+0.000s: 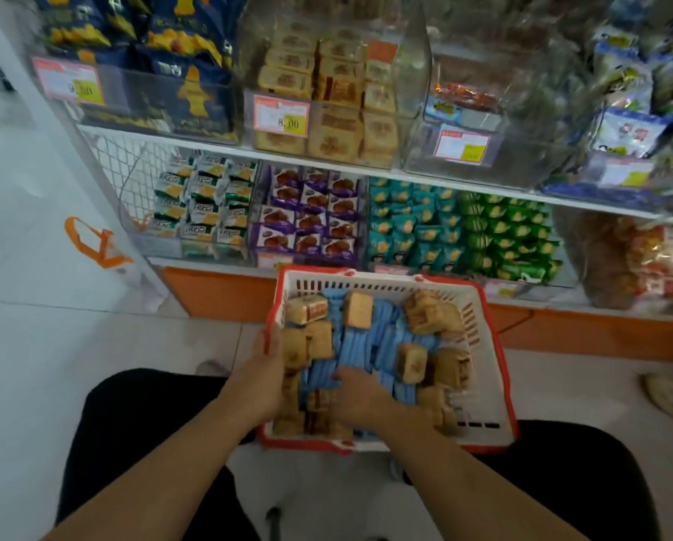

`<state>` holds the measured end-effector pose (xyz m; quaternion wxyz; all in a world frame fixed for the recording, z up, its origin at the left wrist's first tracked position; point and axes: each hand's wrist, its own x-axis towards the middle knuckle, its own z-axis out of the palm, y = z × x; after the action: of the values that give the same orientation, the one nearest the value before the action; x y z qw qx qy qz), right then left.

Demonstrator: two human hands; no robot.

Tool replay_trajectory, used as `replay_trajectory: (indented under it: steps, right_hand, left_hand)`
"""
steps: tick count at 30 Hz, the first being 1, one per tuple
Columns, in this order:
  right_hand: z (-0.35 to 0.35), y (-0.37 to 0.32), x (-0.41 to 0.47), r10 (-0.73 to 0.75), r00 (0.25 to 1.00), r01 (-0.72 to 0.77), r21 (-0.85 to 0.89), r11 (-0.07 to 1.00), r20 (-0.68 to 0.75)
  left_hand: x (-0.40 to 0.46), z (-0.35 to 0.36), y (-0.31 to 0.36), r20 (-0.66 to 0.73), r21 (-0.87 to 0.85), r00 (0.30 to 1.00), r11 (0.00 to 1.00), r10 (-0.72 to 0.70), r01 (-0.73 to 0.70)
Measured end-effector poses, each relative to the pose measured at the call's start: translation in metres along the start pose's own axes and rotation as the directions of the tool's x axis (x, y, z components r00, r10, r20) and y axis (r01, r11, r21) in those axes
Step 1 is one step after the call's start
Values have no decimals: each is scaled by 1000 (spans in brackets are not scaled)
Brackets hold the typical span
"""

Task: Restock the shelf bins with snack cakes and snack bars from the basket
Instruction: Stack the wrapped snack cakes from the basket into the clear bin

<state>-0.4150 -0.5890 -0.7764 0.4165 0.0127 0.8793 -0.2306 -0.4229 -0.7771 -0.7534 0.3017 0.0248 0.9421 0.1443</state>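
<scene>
A white basket with a red rim (495,369) sits on the floor between my knees. It holds several tan wrapped snack cakes (358,310) and a heap of blue wrapped snack bars (381,341). My left hand (264,372) grips the basket's left rim. My right hand (360,396) is down among the blue bars, its fingers curled into them. On the upper shelf a clear bin (323,111) is stacked with the same tan cakes. The clear bin (463,123) to its right holds only a few packs.
The lower shelf carries bins of green-white packs (206,205), purple packs (311,216), teal packs (413,228) and green packs (510,236). Blue bags (163,52) fill the upper left bin. An orange plinth (225,294) runs under the shelf. White tiled floor lies to the left.
</scene>
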Motion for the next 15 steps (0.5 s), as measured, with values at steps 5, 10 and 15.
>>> replay_trajectory:
  steps: [5, 10, 15]
  right_hand:
    - [42, 39, 45, 17, 1000, -19, -140, 990, -19]
    - [17, 29, 15, 6, 989, 2, 51, 999, -149]
    - [-7, 33, -6, 80, 988, -36, 305, 952, -133]
  left_hand:
    - [3, 4, -3, -37, 25, 999, 999, 34, -33]
    - [16, 14, -8, -55, -31, 998, 999, 30, -31]
    - [19, 16, -15, -57, -152, 998, 987, 35, -44]
